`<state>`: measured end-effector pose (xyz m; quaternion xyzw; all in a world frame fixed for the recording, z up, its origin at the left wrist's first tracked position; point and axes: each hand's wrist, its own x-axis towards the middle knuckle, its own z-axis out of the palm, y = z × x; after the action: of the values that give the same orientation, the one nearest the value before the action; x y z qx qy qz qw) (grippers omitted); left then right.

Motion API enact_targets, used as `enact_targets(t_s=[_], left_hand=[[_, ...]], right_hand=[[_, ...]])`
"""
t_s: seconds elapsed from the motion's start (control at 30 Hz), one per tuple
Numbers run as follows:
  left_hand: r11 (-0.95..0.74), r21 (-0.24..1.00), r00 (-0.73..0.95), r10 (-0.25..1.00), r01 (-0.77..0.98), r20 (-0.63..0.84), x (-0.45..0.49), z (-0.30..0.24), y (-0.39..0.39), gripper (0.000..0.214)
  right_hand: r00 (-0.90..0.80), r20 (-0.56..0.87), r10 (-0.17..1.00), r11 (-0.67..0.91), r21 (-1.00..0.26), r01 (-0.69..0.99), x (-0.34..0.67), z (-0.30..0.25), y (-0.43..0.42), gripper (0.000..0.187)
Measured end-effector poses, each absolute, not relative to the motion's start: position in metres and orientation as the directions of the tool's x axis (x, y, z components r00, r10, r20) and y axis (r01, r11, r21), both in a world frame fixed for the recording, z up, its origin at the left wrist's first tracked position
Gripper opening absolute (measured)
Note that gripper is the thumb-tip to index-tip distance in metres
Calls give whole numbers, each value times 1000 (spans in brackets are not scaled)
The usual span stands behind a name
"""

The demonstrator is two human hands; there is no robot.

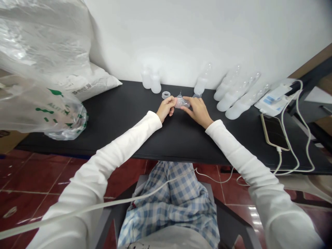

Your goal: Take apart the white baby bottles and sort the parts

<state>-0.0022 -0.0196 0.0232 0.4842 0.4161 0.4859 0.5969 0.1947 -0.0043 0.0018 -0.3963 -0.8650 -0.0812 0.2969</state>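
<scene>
White wall [181,41] fills the back. Black tabletop [116,138] runs against it, fairly matte. Red tiled floor [44,173] below, grout lines visible, glare at lower right. Dark grey chair [228,218] under the person; blue-and-white checked cloth [168,207] over the lap.

Left end is bulky: large clear plastic bag [44,38], a white sack [95,83] lying with its corner pointing at the work area, and a thinner bag with green print [59,110] near the front edge. Right side: group of milky bottles [236,107] with clear tops, leaning in perspective, close together. One more bottle [201,83] of that kind stands by the wall, just behind the right hand. Two milky bottles [155,84] without visible clear tops stand left of center. Phone [275,131] at far right, plugged into a white cable [308,138]. Another pale cord [103,204] crosses in front of the lap.

Left hand [166,108] and right hand [197,111] near each other over the table, both clamped on one clear piece [183,102] between them: left fingers pinch its left end, right thumb and fingers grip the other. It's transparent, rounded, held sideways; pinkish at left, cause unclear. Small translucent ring [166,94] lies flat just behind the left hand.
</scene>
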Motion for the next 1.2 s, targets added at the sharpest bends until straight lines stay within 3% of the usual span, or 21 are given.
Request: enact_targets(t_s=[0.27,0.33,0.4,0.63,1.07,1.2], left_hand=[[113,963,130,988,-243,-83,0,30,-22,33],[144,954,121,986,-264,-115,-2,32,-21,36],[176,947,136,980,-269,-144,-6,33,-19,40],[151,959,130,984,-242,-122,-7,30,-17,42],[220,964,160,967,-149,-196,-5,39,-21,41],[198,961,140,975,-195,-172,-4,36,-20,43]], right_hand=[[-587,551,593,704,-1,710,192,4,-7,51],[-662,512,548,752,45,657,191,6,-11,41],[-733,474,488,806,77,587,189,9,-15,43],[-749,480,457,807,131,576,195,12,-15,55],[-895,343,284,850,342,401,200,24,-19,44],[-859,378,345,839,287,463,198,21,-18,49]])
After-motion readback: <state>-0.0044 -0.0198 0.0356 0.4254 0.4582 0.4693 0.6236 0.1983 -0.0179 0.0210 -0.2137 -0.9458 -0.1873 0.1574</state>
